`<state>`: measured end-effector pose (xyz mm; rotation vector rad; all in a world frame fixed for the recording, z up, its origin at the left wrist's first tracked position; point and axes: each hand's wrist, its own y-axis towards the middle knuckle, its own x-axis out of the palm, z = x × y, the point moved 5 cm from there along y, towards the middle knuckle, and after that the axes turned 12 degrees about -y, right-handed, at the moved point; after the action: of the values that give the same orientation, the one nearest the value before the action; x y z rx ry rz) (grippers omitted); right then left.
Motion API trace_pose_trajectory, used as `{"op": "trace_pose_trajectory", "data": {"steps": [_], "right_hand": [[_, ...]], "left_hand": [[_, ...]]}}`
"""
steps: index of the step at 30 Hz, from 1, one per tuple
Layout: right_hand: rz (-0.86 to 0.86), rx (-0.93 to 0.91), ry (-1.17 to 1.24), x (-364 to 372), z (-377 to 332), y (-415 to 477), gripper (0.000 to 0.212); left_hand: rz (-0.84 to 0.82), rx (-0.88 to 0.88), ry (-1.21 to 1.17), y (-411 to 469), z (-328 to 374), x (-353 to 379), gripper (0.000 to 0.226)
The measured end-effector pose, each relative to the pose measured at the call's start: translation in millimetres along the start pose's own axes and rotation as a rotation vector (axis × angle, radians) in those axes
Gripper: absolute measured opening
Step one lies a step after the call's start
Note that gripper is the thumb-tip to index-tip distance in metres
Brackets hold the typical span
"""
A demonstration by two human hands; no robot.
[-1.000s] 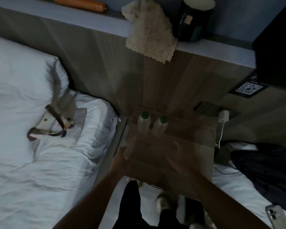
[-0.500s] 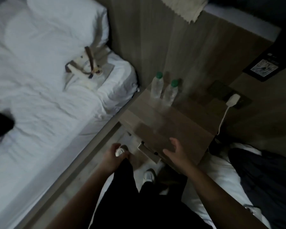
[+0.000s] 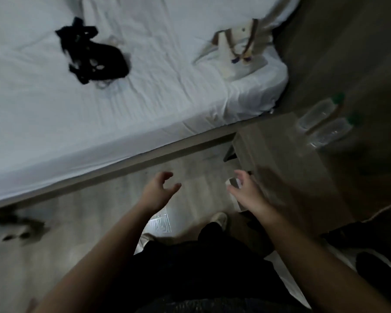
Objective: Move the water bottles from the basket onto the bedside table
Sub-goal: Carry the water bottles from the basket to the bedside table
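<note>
Two clear water bottles with green caps, one (image 3: pixel 318 111) behind the other (image 3: pixel 331 134), stand close together at the back of the wooden bedside table (image 3: pixel 280 154), at the right. My left hand (image 3: pixel 159 192) hovers over the floor with fingers curled apart and nothing in it. My right hand (image 3: pixel 246 193) is also open and empty, just off the table's near corner. A blurred dark shape (image 3: pixel 11 231) at the far left edge on the floor may be the basket; it is too blurred to tell.
A white bed (image 3: pixel 99 114) fills the upper left, with a black tangled item (image 3: pixel 93 53) and a cream tote bag (image 3: pixel 239 46) on it. A wood wall panel (image 3: pixel 348 53) rises behind the table. My dark-trousered legs and a shoe (image 3: pixel 219 219) are below.
My view has swung left and down, so the table and bottles now sit at the right. Both hands have pulled back from the table over the floor, empty.
</note>
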<state>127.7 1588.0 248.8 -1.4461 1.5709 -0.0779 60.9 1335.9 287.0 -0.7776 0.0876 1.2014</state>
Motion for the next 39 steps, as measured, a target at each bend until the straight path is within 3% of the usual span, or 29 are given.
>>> {"op": "trace_pose_trajectory", "data": {"steps": [9,15,28,39], "right_hand": [[-0.116,-0.199,-0.221,161,-149,-47,0.056],[-0.286,-0.391,-0.319,284,-246,-95,0.057],[-0.555,-0.699,-0.612,446,-399,-156,0.058],[-0.724,-0.818,-0.727,594,-541,-151,0.056]], "left_hand": [[0.157,-0.096,-0.162,-80,-151,-163,0.043],[0.415,-0.179,-0.328,-145,-243,-277,0.041],[0.898,-0.223,-0.689,-241,-347,-387,0.026],[1.089,-0.299,-0.778,-222,-426,-513,0.028]]}}
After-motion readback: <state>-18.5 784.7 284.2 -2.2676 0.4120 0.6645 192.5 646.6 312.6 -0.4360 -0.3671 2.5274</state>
